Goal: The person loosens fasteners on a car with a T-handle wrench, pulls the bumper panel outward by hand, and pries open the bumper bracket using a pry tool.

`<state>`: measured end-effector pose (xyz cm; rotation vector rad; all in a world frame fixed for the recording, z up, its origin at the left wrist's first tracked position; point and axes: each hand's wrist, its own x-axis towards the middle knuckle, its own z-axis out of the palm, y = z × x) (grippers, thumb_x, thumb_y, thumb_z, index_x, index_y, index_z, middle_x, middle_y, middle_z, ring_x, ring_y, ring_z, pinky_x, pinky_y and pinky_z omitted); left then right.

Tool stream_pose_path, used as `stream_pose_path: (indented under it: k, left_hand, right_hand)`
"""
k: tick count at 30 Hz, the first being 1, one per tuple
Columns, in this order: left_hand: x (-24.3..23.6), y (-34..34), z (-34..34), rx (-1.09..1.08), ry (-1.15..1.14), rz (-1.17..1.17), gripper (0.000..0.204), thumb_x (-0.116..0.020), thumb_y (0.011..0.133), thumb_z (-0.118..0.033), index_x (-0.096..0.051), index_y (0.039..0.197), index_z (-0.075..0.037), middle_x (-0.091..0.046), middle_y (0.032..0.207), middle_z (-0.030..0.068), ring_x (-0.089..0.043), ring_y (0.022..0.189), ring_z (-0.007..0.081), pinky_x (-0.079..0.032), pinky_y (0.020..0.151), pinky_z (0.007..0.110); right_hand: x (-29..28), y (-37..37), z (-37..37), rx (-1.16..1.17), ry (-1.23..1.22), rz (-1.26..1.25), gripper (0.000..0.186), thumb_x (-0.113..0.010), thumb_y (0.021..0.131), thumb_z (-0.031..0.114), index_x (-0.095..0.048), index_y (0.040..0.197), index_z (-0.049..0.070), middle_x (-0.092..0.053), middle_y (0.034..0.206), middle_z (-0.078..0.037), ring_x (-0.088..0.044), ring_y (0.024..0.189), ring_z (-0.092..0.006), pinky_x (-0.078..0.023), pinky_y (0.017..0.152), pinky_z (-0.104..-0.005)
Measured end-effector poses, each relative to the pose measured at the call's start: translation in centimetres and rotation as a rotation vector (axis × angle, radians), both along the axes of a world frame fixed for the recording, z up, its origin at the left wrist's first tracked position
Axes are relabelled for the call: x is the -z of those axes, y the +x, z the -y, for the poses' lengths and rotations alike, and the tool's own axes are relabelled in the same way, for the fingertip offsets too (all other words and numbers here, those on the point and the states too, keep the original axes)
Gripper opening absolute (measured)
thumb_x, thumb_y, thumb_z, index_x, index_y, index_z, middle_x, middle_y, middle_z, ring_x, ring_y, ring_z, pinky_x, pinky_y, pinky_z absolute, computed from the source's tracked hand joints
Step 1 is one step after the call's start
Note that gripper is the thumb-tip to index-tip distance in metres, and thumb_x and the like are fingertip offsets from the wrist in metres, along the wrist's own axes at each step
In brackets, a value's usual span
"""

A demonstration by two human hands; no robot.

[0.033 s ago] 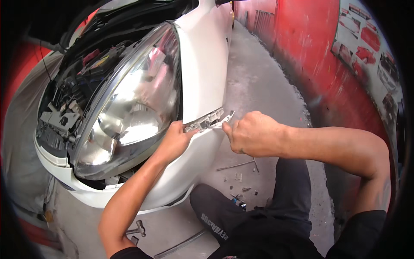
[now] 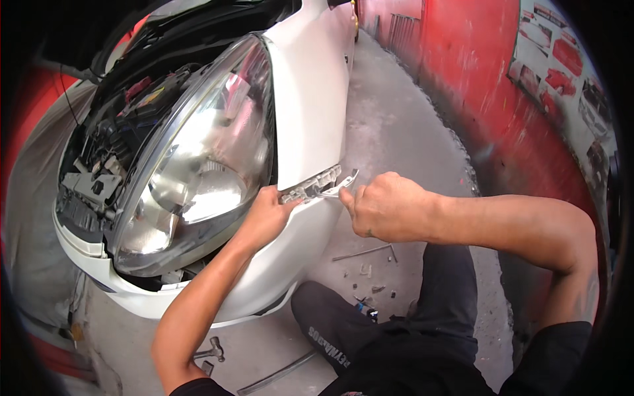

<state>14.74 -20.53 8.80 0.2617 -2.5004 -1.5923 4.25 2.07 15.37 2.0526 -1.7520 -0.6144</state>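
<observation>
A white car bumper point(image 2: 305, 232) stands slightly apart from the white fender point(image 2: 310, 112), with a pale plastic bracket point(image 2: 325, 178) showing in the gap. My left hand point(image 2: 266, 216) is closed at the bumper's top edge beside the headlight point(image 2: 211, 158); its thumb lies by the bracket and its other fingertips are hidden. Farther right, my right hand point(image 2: 389, 208) is curled tight, thumb and forefinger at the bumper's loose upper corner point(image 2: 345, 183). Most of its fingertips are out of sight behind the fist.
The engine bay point(image 2: 125, 138) lies uncovered at left. On the floor are a hammer point(image 2: 216, 350), a dark strip point(image 2: 277, 374), a thin bent rod point(image 2: 363, 253) and several small bits point(image 2: 377, 288). A red wall point(image 2: 475, 105) with a poster point(image 2: 551, 66) runs along the right.
</observation>
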Motion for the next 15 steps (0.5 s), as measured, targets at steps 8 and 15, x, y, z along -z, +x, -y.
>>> stream_pose_path:
  k: [8, 15]
  left_hand:
    - [-0.7, -0.2, -0.3, -0.078, -0.086, 0.118, 0.023, -0.065, 0.097, -0.012, -0.07, 0.105, 0.008, -0.072, 0.088, 0.0061, -0.059, 0.077, 0.0094, -0.049, 0.071, 0.03]
    - [2.0, 1.5, 2.1, -0.122, 0.054, 0.063, 0.024, -0.065, 0.096, -0.012, -0.071, 0.111, 0.007, -0.074, 0.093, 0.0074, -0.062, 0.08, 0.0104, -0.051, 0.075, 0.03]
  right_hand:
    - [1.6, -2.2, -1.4, -0.021, -0.054, 0.0, 0.058, -0.062, 0.08, 0.012, -0.058, 0.131, -0.016, -0.06, 0.063, -0.008, -0.064, 0.054, -0.0187, -0.048, 0.043, -0.0344]
    - [3.1, -12.1, -2.5, 0.016, 0.54, -0.161, 0.012, -0.067, 0.083, 0.016, -0.078, 0.084, 0.018, -0.072, 0.078, -0.001, -0.073, 0.077, -0.0213, -0.056, 0.061, -0.0397]
